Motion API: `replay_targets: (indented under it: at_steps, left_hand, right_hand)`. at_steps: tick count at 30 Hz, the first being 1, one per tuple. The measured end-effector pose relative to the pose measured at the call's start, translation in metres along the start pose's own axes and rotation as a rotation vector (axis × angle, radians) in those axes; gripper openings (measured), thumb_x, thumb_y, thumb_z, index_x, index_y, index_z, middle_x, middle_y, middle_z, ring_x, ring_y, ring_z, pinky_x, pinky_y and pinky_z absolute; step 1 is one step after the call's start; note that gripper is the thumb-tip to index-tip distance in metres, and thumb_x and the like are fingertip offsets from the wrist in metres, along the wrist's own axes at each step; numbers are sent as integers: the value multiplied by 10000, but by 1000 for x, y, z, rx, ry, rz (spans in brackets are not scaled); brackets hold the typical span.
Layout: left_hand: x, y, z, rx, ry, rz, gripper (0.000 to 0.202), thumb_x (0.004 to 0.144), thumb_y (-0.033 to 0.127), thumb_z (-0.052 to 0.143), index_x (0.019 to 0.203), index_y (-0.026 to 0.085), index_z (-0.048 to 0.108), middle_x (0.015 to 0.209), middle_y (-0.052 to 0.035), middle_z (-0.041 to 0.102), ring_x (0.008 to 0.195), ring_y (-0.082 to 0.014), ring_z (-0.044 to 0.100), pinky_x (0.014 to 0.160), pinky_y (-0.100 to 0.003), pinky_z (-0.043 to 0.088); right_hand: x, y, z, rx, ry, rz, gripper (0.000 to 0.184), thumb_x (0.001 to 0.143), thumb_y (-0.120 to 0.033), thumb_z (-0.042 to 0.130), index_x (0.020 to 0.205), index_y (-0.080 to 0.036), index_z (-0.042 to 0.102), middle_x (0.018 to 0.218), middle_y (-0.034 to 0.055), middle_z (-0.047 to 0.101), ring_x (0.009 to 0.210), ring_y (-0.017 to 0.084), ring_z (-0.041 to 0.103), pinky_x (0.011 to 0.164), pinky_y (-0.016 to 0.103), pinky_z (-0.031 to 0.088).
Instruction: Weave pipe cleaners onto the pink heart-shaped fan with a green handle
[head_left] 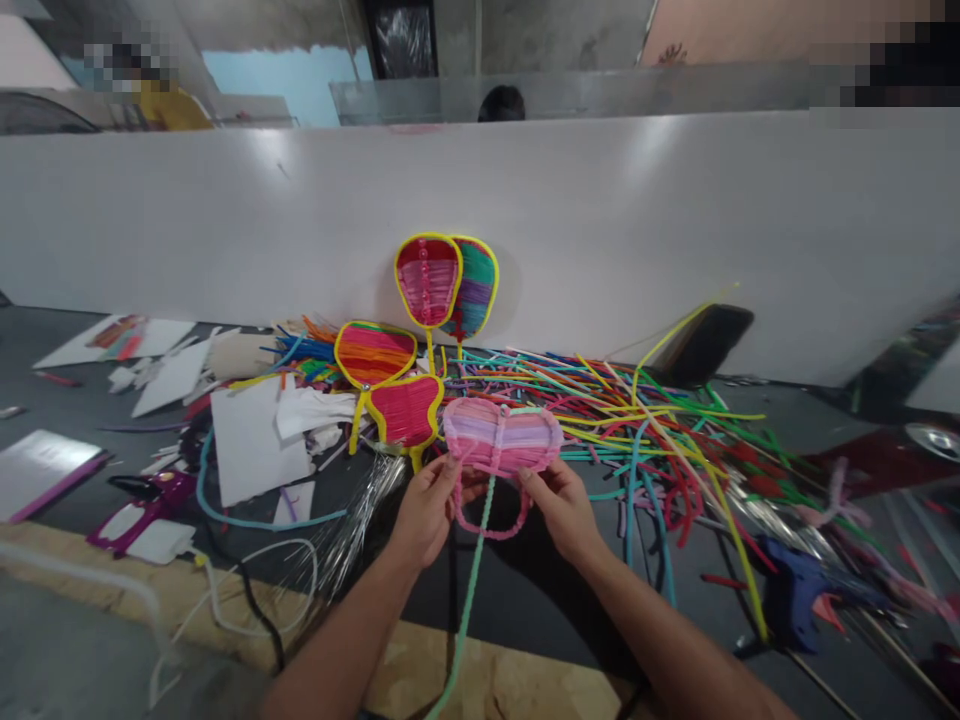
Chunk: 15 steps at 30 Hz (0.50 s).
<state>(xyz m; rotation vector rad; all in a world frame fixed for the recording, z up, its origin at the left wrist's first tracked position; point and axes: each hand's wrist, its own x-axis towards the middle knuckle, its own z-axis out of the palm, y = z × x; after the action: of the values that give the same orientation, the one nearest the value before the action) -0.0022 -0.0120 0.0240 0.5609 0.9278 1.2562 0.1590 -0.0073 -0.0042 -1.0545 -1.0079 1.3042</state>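
While I watch from afar through the head camera, the left hand (426, 508) pinches the lower left edge of a pink-and-lilac, two-lobed piece of fuzzy stems (525, 455), just below the centre of the frame; the right hand (561, 510) pinches its lower right edge. A pink fuzzy loop (511, 535) hangs beneath it, crossed by a long mint-green fuzzy stem (471, 592). I judge that uneven pressure from the two grips could warp the soft piece, and that a snag on the trailing stem could tug it askew. Loose silver tinsel strands (361, 512), left of centre, might catch on the left forearm.

I cannot see the fingertips under the piece, nor tell how the mint stem is fastened; its lower end leaves the bottom of the frame. Clutter at the far right is too blurred to identify.
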Motion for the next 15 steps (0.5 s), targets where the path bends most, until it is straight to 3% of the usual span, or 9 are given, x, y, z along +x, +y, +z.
replay_targets:
  at_steps: [5, 7, 9, 12, 15]
  left_hand:
    - [0, 4, 0, -27, 23, -55, 275, 671, 312, 746, 841, 125, 639, 760, -59, 704, 775, -190, 674, 727, -321, 560]
    - [1, 5, -2, -53, 55, -68, 249, 692, 280, 732, 861, 123, 638, 768, -67, 707, 758, -188, 678, 678, -294, 563]
    - [3, 6, -4, -77, 84, -72, 209, 715, 247, 712, 865, 126, 631, 779, -72, 709, 756, -187, 681, 643, -275, 561]
    - [4, 5, -6, -72, 100, -84, 176, 727, 231, 700, 847, 128, 623, 780, -76, 708, 763, -195, 683, 601, -256, 553]
    - [3, -1, -4, -24, 75, -95, 211, 720, 250, 707, 875, 129, 629, 836, -87, 710, 785, -202, 682, 596, -254, 552]
  right_hand:
    - [-1, -1, 1, -32, -76, -32, 226, 753, -411, 651, 780, -198, 578, 641, -24, 547, 540, 103, 463, 502, 231, 411]
    - [1, 0, 0, -26, -69, -61, 232, 794, -411, 603, 915, -216, 565, 703, -17, 548, 553, 107, 472, 503, 236, 419]
    - [3, 0, -2, -64, 24, -131, 301, 827, -403, 556, 1077, -243, 506, 815, 3, 553, 586, 115, 488, 514, 248, 430]
    - [3, -1, -7, -361, 138, -369, 288, 833, -352, 547, 1101, -252, 516, 967, 50, 538, 776, 165, 528, 665, 319, 467]
    - [-1, -5, -8, -777, 63, -628, 171, 794, -293, 598, 956, -240, 616, 1043, 71, 532, 999, 232, 482, 878, 426, 395]
